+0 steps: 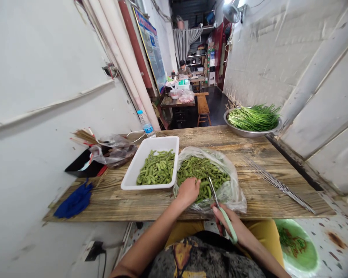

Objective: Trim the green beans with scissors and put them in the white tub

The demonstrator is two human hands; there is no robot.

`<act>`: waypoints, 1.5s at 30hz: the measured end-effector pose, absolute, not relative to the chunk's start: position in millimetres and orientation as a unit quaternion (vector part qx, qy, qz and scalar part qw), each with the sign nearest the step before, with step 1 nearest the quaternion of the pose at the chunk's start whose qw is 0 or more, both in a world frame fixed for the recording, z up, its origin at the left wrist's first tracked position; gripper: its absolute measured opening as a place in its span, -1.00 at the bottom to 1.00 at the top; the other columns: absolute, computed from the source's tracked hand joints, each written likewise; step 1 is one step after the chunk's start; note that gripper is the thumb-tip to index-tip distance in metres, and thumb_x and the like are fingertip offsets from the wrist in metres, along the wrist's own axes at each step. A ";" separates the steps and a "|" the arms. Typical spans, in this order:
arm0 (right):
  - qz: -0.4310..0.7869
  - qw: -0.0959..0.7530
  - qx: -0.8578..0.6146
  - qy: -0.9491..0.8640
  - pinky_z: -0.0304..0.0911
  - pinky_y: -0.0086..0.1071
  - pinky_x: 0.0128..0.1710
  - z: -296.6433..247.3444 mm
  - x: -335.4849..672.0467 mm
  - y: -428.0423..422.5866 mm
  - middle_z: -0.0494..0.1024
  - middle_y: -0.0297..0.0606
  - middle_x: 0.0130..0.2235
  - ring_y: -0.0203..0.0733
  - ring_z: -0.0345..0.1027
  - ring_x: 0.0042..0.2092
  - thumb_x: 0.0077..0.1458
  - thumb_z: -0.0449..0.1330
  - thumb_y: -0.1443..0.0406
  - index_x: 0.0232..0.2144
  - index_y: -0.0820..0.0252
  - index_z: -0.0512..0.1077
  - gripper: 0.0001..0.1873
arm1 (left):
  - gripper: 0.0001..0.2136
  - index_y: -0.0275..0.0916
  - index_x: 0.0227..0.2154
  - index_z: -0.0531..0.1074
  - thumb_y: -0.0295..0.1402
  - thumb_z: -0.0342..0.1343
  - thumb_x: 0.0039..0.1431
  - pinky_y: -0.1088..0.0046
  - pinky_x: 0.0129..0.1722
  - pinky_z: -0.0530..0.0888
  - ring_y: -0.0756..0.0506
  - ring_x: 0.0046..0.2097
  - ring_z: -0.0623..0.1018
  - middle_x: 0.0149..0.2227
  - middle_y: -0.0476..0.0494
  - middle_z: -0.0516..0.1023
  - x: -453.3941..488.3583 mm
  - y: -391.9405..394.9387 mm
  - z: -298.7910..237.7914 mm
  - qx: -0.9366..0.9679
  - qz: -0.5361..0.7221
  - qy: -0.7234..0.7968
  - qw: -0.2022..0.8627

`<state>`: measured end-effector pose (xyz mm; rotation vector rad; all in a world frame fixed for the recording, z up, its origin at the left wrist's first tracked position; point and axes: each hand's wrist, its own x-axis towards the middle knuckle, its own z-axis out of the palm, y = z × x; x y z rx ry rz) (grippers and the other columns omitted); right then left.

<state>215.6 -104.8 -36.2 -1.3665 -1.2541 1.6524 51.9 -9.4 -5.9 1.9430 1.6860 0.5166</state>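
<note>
My left hand [189, 190] is over the near left part of a clear plastic bag [234, 189] full of green soybean pods [201, 170]. Its fingers are curled down among the pods, and whatever they pinch is hidden. A pair of scissors with pale green handles [228, 224] is in my right hand [234, 224], at the bag's near edge. The metal blades point up and away over the pods, and they look nearly closed. Left of the bag stands a white plastic tray [127, 177] with more pods [158, 166] in it.
Metal skewers [281, 185] lie to the right, below a steel bowl [253, 134] of green stalks [253, 117]. A water bottle [147, 125], black box [85, 162] and blue cloth [74, 200] are leftward. A green-lined bin [301, 247] stands on the floor. A person [184, 69] sits far back.
</note>
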 end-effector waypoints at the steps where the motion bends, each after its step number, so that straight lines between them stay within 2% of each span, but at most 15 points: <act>1: 0.629 0.321 -0.519 -0.481 0.15 -0.53 -0.70 -34.4 215.2 -104.4 0.19 -0.51 -0.59 -0.40 0.11 -0.64 0.03 0.02 -0.10 -0.24 0.15 0.26 -0.53 | -0.72 -0.26 -0.59 0.35 -0.29 -0.11 0.17 0.44 -0.40 0.20 -0.10 -0.43 0.41 -0.55 -0.17 0.41 53.5 -11.7 -5.0 0.723 0.184 0.616 0.253; 4: 0.627 0.321 -0.520 -0.484 0.11 -0.53 -0.74 -31.3 214.5 -103.5 0.17 -0.53 -0.61 -0.42 0.07 -0.68 0.01 0.01 -0.12 -0.31 0.17 0.26 -0.52 | -0.70 -0.26 -0.59 0.36 -0.28 -0.11 0.17 0.44 -0.42 0.20 -0.08 -0.46 0.39 -0.57 -0.15 0.42 57.1 -16.6 -3.8 0.737 0.187 0.593 0.264; 8: 0.622 0.329 -0.526 -0.478 0.09 -0.54 -0.78 -33.2 215.0 -104.0 0.13 -0.57 -0.65 -0.43 0.02 -0.71 -0.02 0.03 -0.13 -0.34 0.16 0.27 -0.51 | -0.62 -0.28 -0.62 0.37 -0.18 -0.15 0.18 0.50 -0.47 0.18 -0.01 -0.51 0.34 -0.61 -0.05 0.37 58.0 -17.6 -0.6 0.724 0.220 0.557 0.341; 11: 0.623 0.331 -0.523 -0.479 0.06 -0.56 -0.80 -36.4 215.3 -105.6 0.11 -0.60 -0.69 -0.44 -0.01 -0.74 -0.02 0.05 -0.12 -0.32 0.15 0.27 -0.53 | -0.70 -0.29 -0.52 0.43 -0.17 -0.04 0.11 0.54 -0.44 0.20 0.01 -0.46 0.36 -0.54 -0.02 0.44 55.8 -16.6 4.3 0.722 0.234 0.503 0.415; 13: 0.621 0.334 -0.523 -0.478 0.02 -0.57 -0.81 -38.3 215.3 -106.3 0.10 -0.61 -0.72 -0.44 -0.02 -0.76 -0.02 0.08 -0.10 -0.34 0.15 0.27 -0.55 | -0.75 -0.29 -0.51 0.42 -0.20 0.01 0.06 0.55 -0.46 0.20 0.03 -0.48 0.33 -0.56 0.01 0.42 53.8 -16.0 6.9 0.708 0.231 0.479 0.464; 16: 0.621 0.329 -0.537 -0.467 0.00 -0.57 -0.84 -40.1 215.2 -106.1 0.11 -0.61 -0.73 -0.45 -0.03 -0.78 -0.03 0.08 -0.11 -0.37 0.15 0.27 -0.55 | -0.72 -0.30 -0.54 0.33 -0.15 0.03 0.04 0.57 -0.57 0.12 0.09 -0.60 0.21 -0.65 0.06 0.31 52.1 -15.6 8.5 0.635 0.230 0.461 0.575; 20: 0.635 0.343 -0.523 -0.454 0.10 -0.54 -0.77 -39.3 214.8 -106.0 0.17 -0.56 -0.67 -0.42 0.07 -0.71 -0.06 0.07 -0.14 -0.28 0.16 0.26 -0.48 | -0.69 -0.28 -0.44 0.24 -0.11 0.10 -0.03 0.59 -0.63 0.00 0.16 -0.67 0.09 -0.62 0.06 0.36 53.7 -14.8 9.6 0.474 0.308 0.431 0.703; 23: 0.659 0.360 -0.501 -0.431 0.19 -0.49 -0.67 -35.8 213.0 -107.4 0.24 -0.50 -0.60 -0.38 0.17 -0.63 -0.08 0.05 -0.17 -0.23 0.17 0.25 -0.42 | -0.69 -0.27 -0.46 0.18 -0.16 0.15 -0.05 0.59 -0.64 -0.02 0.17 -0.68 0.08 -0.61 0.03 0.40 56.5 -15.1 10.7 0.423 0.365 0.414 0.719; 28: 0.662 0.365 -0.500 -0.422 0.15 -0.51 -0.71 -28.2 211.1 -108.3 0.24 -0.51 -0.62 -0.40 0.14 -0.67 -0.04 0.04 -0.15 -0.25 0.19 0.25 -0.45 | -0.70 -0.27 -0.47 0.16 -0.18 0.14 -0.01 0.59 -0.65 -0.03 0.18 -0.69 0.09 -0.61 -0.01 0.45 60.0 -18.0 11.1 0.426 0.391 0.415 0.702; 36: 0.646 0.348 -0.528 -0.427 0.06 -0.57 -0.85 -29.2 214.5 -107.6 0.18 -0.57 -0.71 -0.47 0.02 -0.78 -0.07 0.07 -0.15 -0.48 0.17 0.22 -0.50 | -0.69 -0.27 -0.45 0.17 -0.15 0.13 -0.01 0.60 -0.65 -0.01 0.18 -0.69 0.09 -0.56 -0.09 0.50 64.2 -24.4 11.6 0.436 0.375 0.407 0.710; 38: 0.643 0.342 -0.540 -0.423 0.01 -0.57 -0.87 -31.6 213.6 -106.9 0.14 -0.59 -0.73 -0.47 -0.03 -0.80 -0.08 0.08 -0.15 -0.49 0.16 0.22 -0.50 | -0.71 -0.27 -0.44 0.18 -0.15 0.09 0.02 0.60 -0.64 0.02 0.16 -0.69 0.11 -0.55 -0.08 0.50 61.4 -23.6 11.7 0.460 0.375 0.417 0.688; 40: 0.641 0.348 -0.537 -0.424 0.01 -0.57 -0.86 -34.7 213.2 -106.1 0.15 -0.59 -0.72 -0.47 -0.02 -0.79 -0.06 0.08 -0.13 -0.44 0.17 0.25 -0.52 | -0.75 -0.26 -0.40 0.22 -0.16 0.02 0.08 0.59 -0.63 0.09 0.12 -0.68 0.19 -0.56 -0.05 0.48 50.1 -18.5 15.3 0.506 0.403 0.468 0.602; 42: 0.643 0.372 -0.519 -0.423 0.07 -0.56 -0.81 -38.7 214.3 -105.5 0.20 -0.56 -0.66 -0.45 0.04 -0.74 -0.02 0.07 -0.10 -0.34 0.16 0.26 -0.55 | -0.78 -0.26 -0.33 0.26 -0.19 -0.07 0.14 0.55 -0.57 0.22 0.05 -0.61 0.32 -0.53 -0.05 0.48 28.0 -7.7 24.0 0.550 0.454 0.561 0.421; 43: 0.645 0.385 -0.510 -0.419 0.11 -0.55 -0.77 -41.1 215.3 -105.4 0.22 -0.54 -0.63 -0.44 0.08 -0.71 0.00 0.07 -0.09 -0.30 0.15 0.25 -0.55 | -0.79 -0.25 -0.29 0.28 -0.22 -0.10 0.17 0.50 -0.50 0.29 0.01 -0.55 0.38 -0.49 -0.07 0.49 14.0 -0.5 30.1 0.559 0.478 0.612 0.291; 45: 0.655 0.403 -0.494 -0.405 0.16 -0.51 -0.71 -45.8 217.8 -105.5 0.25 -0.51 -0.59 -0.40 0.14 -0.65 0.00 0.07 -0.09 -0.25 0.14 0.24 -0.54 | -0.76 -0.27 -0.18 0.29 -0.29 -0.17 0.21 0.35 -0.25 0.35 -0.09 -0.32 0.48 -0.32 -0.19 0.51 -13.9 15.4 43.6 0.549 0.467 0.690 0.075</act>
